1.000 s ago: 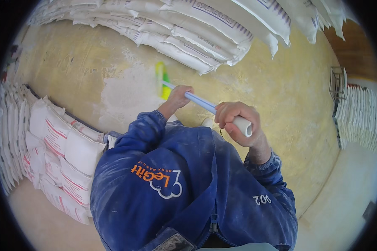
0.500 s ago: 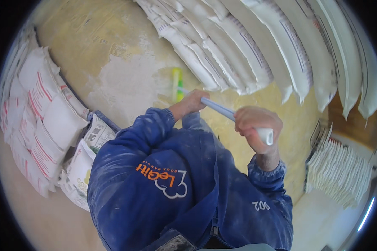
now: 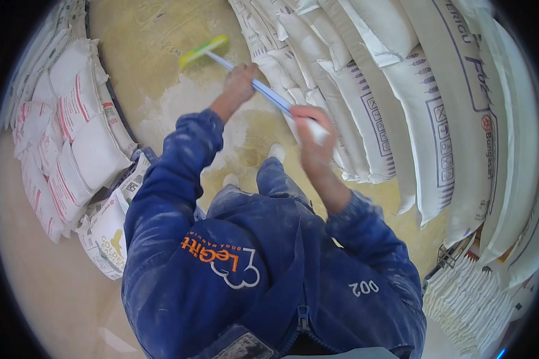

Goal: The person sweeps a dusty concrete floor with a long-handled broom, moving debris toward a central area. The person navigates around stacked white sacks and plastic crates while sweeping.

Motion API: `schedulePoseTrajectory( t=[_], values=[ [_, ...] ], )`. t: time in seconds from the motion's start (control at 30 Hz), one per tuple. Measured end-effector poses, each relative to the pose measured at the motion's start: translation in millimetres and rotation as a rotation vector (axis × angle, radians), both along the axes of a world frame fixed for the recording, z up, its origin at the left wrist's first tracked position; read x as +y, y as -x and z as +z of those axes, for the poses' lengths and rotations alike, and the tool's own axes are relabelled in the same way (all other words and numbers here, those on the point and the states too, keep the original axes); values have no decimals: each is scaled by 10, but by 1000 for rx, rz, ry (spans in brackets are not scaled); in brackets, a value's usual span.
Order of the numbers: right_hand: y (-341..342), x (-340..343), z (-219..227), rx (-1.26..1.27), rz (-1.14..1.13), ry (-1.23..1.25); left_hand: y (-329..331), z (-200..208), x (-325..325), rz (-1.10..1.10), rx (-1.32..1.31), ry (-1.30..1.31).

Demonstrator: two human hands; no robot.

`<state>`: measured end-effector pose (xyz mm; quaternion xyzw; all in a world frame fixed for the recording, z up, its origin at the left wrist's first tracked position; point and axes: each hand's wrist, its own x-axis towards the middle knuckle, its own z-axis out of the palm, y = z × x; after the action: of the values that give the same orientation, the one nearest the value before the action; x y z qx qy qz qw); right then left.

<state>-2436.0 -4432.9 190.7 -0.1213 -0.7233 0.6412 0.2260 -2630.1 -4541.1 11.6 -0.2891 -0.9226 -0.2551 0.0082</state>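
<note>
My left hand (image 3: 240, 84) is wrapped round the middle of a broom's pale blue-white handle (image 3: 273, 96). Higher up, by the thick white end, my right hand (image 3: 312, 133) grips the same handle. The yellow-green broom head (image 3: 203, 51) is at the far end, over the yellowish floor, slightly blurred; its bristles do not show clearly. Just nearer than the head spreads a patch of white powder (image 3: 175, 106) on the floor. Both arms are stretched forward in powder-dusted blue sleeves.
Tall stacks of full white sacks (image 3: 371, 113) line the right side, close to the handle. More white sacks with red print (image 3: 78, 113) are piled on the left. Folded flat sacks (image 3: 470, 302) stand at the lower right. My shoes (image 3: 276, 151) are on the floor between the stacks.
The broom head has moved away from me and to the left, turning from upright in the picture to slanted. Both hands have moved forward and left with the handle; my view has shifted too.
</note>
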Motion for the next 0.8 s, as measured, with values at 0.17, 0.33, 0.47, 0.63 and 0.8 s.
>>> schedulePoseTrajectory(
  t=[0.17,0.33,0.47,0.63,0.8],
  values=[
    [166,-48,-521,95,127,-221,192,-884,-130,-270,-90,-259],
    [-305,246,128,335,191,-392,-500,-587,379,-608,-281,-358],
    [-666,90,615,374,193,-337,-1064,-38,302,-694,-451,-241],
    [-1104,-353,952,331,103,-161,-1483,312,-185,-815,-542,-202],
    [-1385,-581,1295,622,88,-308,-1718,871,-448,-883,-606,-359]
  ],
)
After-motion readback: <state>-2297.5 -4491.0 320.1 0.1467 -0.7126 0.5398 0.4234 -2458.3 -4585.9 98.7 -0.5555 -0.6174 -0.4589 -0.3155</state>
